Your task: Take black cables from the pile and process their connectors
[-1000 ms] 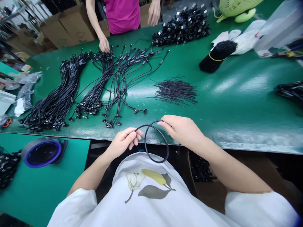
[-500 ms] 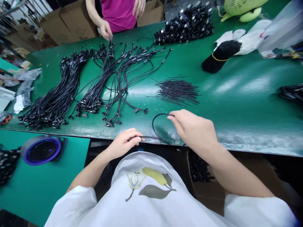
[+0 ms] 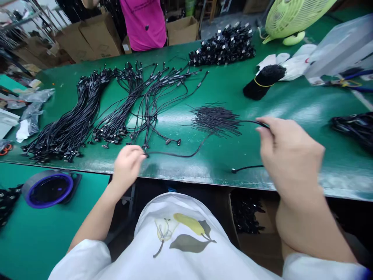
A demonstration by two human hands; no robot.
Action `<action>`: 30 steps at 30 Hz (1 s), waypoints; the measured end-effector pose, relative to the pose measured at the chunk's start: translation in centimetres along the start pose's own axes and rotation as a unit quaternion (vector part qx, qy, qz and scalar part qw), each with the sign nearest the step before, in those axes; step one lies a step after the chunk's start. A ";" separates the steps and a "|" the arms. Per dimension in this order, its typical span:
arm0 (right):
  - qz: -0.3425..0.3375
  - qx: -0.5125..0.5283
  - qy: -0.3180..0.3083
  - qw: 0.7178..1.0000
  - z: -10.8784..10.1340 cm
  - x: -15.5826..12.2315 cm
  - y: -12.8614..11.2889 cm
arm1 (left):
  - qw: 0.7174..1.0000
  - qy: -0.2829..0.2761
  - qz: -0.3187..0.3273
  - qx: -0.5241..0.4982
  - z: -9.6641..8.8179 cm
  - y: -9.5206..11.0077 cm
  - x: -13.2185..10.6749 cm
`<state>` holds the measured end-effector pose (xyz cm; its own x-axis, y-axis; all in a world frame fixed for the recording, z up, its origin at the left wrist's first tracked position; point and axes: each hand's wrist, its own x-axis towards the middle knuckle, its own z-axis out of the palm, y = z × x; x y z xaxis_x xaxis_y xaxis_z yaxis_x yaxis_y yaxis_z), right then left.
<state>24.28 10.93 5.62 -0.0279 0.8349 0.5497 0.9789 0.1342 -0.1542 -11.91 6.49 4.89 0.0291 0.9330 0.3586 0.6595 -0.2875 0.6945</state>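
Black flexible cable (image 3: 175,154), light and limp, runs across the green desk (image 3: 294,97) between two hands, best held near its ends. The right hand's (image 3: 291,155) fingers (image 3: 262,130) pinch it; the left hand's (image 3: 127,167) fingers curl together at its end. One cable lies beside one heap of thin black wires (image 3: 215,120).

Thin blk cable (image 3: 175,154), long & slack, loose curves, small plug (image 3: 233,170) at one end.

Matt black plastic cable (image 3: 177,155) between left hand (image 3: 127,167) and right hand (image 3: 288,155). Smooth, glossy green bench top (image 3: 221,165) just beyond the grip.
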 end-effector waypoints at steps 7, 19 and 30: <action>-0.219 0.064 -0.450 0.863 1.9 -4.8 -2.7 | 0.792 0.072 -0.353 -0.493 -0.5 0.9 1.9; 0.121 0.702 -0.457 0.532 1.0 -4.9 -4.3 | 0.566 0.128 -0.383 -0.718 -1.8 0.2 3.6; -0.316 0.229 -0.478 0.787 2.0 -5.4 -9.0 | 0.986 -0.158 0.006 -0.050 5.0 2.6 -1.5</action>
<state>15.18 6.27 2.44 -0.8333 0.5158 -0.1991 0.5393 0.6791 -0.4980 -6.53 5.45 3.07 0.2797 0.9459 0.1646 0.5803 -0.3032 0.7559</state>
